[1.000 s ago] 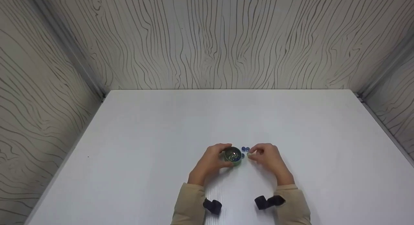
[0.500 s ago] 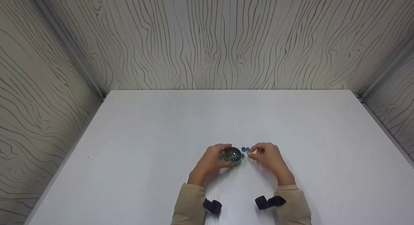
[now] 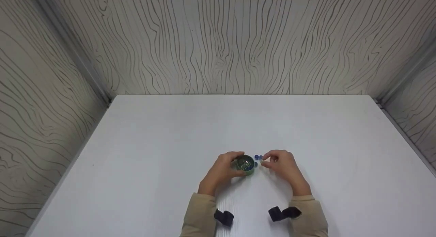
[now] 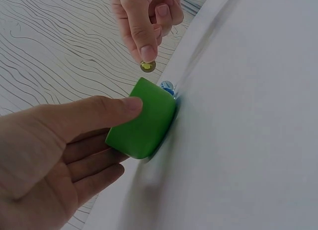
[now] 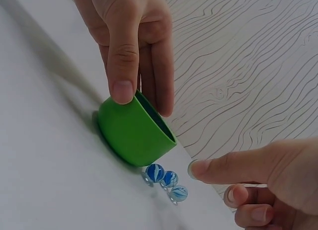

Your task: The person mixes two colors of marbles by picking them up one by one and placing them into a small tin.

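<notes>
My left hand [image 3: 223, 167] holds a small green cup [image 4: 144, 120] upright on the table, thumb on one side and fingers on the other. Inside it, several glassy marbles show in the head view. Just right of the cup, my right hand [image 3: 282, 164] pinches a clear marble with a yellow core [image 4: 147, 66] between thumb and index finger, slightly above the tabletop. Three blue-and-white marbles lie close by the cup: a darker one [image 5: 154, 173], a middle one [image 5: 169, 179] and a paler one [image 5: 179, 192].
A white table [image 3: 153, 135] spreads around the hands. Wood-grain patterned panels [image 3: 218, 43] stand behind it and at both sides. A black wrist camera is strapped to each beige sleeve [image 3: 199, 213].
My right hand has risen very slightly with the pinched marble. The left hand, the cup and the blue marbles stay where they were.
</notes>
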`<action>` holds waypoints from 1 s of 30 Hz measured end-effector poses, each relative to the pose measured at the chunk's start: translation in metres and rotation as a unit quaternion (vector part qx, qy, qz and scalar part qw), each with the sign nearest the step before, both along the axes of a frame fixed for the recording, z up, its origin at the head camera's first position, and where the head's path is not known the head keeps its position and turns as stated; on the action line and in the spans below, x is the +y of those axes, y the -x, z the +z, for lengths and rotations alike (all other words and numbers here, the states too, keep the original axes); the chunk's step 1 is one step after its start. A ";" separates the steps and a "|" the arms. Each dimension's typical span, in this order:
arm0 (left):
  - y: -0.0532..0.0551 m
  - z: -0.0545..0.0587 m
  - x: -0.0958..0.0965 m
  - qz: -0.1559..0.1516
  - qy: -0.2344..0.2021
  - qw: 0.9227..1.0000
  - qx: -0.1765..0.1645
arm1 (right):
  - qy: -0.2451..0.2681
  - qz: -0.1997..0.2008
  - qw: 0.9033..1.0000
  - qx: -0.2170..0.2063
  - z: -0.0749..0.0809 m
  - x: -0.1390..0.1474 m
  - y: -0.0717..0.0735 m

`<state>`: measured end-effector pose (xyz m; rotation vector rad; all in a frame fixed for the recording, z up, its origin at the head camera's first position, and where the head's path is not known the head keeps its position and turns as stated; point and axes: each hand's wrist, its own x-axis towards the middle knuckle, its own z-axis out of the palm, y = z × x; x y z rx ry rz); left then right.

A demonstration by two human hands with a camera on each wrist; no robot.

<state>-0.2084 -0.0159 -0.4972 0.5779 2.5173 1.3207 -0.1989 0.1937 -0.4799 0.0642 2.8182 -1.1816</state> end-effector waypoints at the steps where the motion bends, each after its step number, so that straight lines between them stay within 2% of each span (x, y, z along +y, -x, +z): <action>1: 0.000 0.000 0.000 0.000 0.001 1.000 -0.001 | 0.000 0.001 1.000 0.002 0.000 0.000 0.000; 17: -0.001 0.002 -0.001 -0.005 -0.002 1.000 0.009 | 0.007 0.014 0.999 0.038 0.007 -0.006 -0.004; 30: 0.000 0.001 0.000 -0.005 0.002 1.000 0.015 | 0.018 0.021 0.999 0.040 0.011 -0.011 -0.005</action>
